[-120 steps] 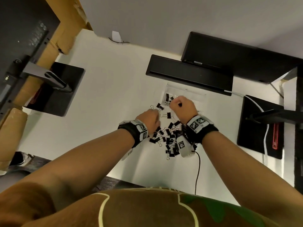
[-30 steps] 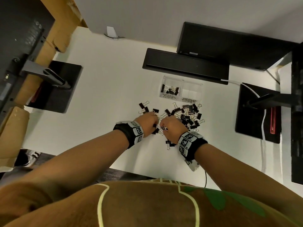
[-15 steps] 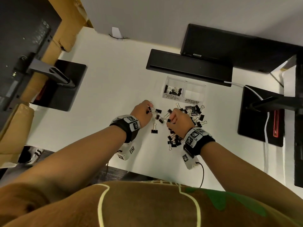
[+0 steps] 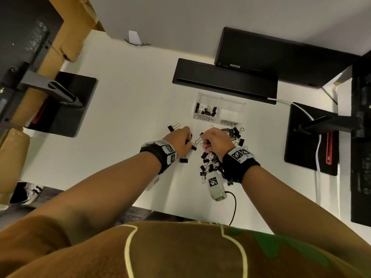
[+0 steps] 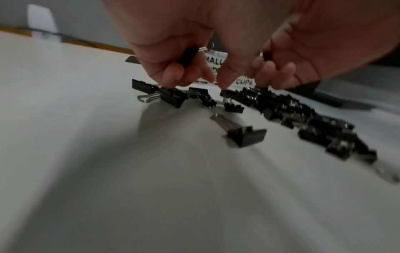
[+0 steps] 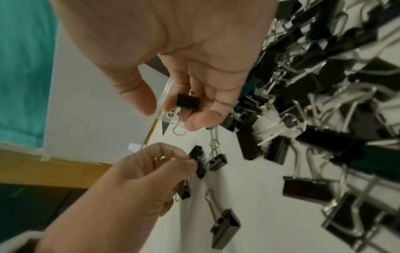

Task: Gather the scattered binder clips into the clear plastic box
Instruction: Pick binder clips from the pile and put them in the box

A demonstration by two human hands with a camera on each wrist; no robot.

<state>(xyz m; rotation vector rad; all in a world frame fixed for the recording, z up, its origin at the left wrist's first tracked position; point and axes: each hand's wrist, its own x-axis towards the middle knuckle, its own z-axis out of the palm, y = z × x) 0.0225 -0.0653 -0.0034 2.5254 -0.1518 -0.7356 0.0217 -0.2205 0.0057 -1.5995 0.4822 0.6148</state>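
Note:
The clear plastic box [image 4: 232, 109] stands behind the pile; its left compartment holds several small black binder clips [image 4: 206, 111], its right one none. Black binder clips [image 4: 209, 163] lie scattered on the white desk in front of it. My left hand [image 4: 187, 140] reaches down at the pile's left side. It keeps a clip [image 5: 188, 54] curled in its palm while its fingertips [image 5: 225, 82] pinch at another clip [image 6: 198, 160] on the desk. My right hand [image 4: 204, 142] hovers just right of it, fingers curled round a small black clip [image 6: 187, 102].
A black keyboard [image 4: 224, 79] and a monitor base [image 4: 281, 55] lie behind the box. Black monitor stands sit at the left [image 4: 64, 103] and right [image 4: 311, 137]. A white cable [image 4: 318, 157] runs down the right stand. The desk's front edge is near my body.
Four seconds ago my right hand was up at the box; it is back at the pile. Over the last second both hands moved slightly towards the box, picking among the clips.

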